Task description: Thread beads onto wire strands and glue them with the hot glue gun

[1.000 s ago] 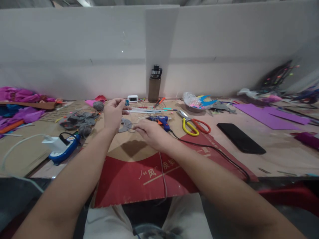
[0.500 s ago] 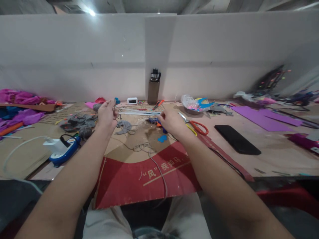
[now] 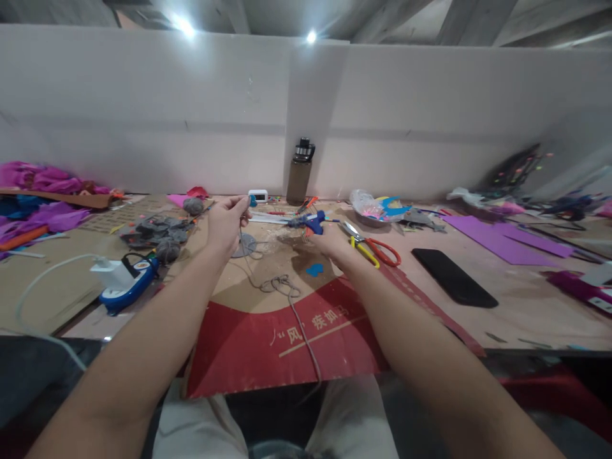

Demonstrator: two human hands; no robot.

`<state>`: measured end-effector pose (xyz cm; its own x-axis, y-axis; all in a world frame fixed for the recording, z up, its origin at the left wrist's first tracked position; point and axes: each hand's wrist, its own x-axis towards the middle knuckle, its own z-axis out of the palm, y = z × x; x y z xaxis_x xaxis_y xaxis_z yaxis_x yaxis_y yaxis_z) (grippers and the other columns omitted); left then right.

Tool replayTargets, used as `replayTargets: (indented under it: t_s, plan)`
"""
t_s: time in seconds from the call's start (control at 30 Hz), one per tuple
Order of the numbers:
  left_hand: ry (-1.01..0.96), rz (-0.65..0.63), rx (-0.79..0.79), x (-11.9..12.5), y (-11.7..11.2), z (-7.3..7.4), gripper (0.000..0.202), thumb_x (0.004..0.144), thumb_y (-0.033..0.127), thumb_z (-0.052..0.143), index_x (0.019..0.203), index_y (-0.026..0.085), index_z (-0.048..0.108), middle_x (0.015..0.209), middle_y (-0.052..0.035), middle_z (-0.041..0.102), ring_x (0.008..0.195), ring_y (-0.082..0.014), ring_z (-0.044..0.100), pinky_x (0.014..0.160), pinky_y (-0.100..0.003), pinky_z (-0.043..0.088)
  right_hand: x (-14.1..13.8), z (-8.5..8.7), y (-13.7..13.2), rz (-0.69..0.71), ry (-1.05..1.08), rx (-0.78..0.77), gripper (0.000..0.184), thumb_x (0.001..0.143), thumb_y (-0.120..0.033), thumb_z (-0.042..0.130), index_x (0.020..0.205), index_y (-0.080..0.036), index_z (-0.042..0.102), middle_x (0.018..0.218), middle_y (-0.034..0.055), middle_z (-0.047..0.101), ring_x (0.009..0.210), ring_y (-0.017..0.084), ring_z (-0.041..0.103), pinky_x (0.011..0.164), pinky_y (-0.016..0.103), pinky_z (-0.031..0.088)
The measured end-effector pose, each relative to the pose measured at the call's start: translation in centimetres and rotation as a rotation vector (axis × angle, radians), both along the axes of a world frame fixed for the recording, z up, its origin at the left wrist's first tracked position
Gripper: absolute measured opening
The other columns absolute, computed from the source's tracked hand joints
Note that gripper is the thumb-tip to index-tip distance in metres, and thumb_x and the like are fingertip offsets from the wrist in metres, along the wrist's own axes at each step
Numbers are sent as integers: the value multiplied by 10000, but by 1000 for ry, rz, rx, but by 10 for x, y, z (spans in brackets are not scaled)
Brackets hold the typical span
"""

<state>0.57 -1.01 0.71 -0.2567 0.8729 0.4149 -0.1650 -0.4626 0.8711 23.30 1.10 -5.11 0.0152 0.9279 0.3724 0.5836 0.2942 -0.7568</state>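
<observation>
Blue glue gun (image 3: 314, 222) fills the right hand (image 3: 331, 243); left hand (image 3: 226, 222) pinches a teal piece (image 3: 252, 201) (arms (image 3: 167, 325) outstretched).

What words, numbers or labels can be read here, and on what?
“风” 疾如马: on the red cardboard.
Too blurred: smaller print toward its right edge.
Too small: rows on the brown cardboard, left.
Unreadable: orange mark on the blue power strip.
Unreadable: white device's dark display.
</observation>
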Motion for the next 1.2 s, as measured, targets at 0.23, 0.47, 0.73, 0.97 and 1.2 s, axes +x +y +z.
replayTargets:
  t_s: [0.23,0.47,0.73,0.97,1.2]
  plan:
    - [-6,-25,11,2,5,-5,151,665,265,699,700,126,649,585,-8,595,489,-56,512,467,-166,388,-27,38,-43,241,379,86,398,667,-151,452,1059,-216,465,969,40,584,639,121,547,553,269,487]
    - [-13,-43,26,6,4,-7,193,635,288,724,719,122,672,663,-23,625,557,-75,560,607,-222,489,-35,54,-71,264,148,221,225,769,-192,472,991,-216,501,855,40,594,759,175,555,672,320,461]
    - [-17,-29,50,11,-2,-3,148,637,254,723,691,128,667,623,-8,616,547,-79,571,619,-234,506,-35,52,-73,250,14,278,191,816,-228,442,1004,-204,468,896,56,618,755,173,561,682,314,425]
    - [24,-29,59,13,-3,-5,134,671,252,697,704,125,669,611,-17,614,546,-82,563,618,-240,510,-37,55,-78,212,-65,266,231,829,-239,431,1055,-194,450,862,66,628,745,187,574,671,321,428]
    - [23,-17,55,14,-4,-3,134,658,250,706,706,130,668,617,-15,620,543,-85,567,615,-248,516,-36,53,-75,200,-61,270,198,824,-237,434,1019,-210,457,876,59,626,733,182,566,665,314,429]
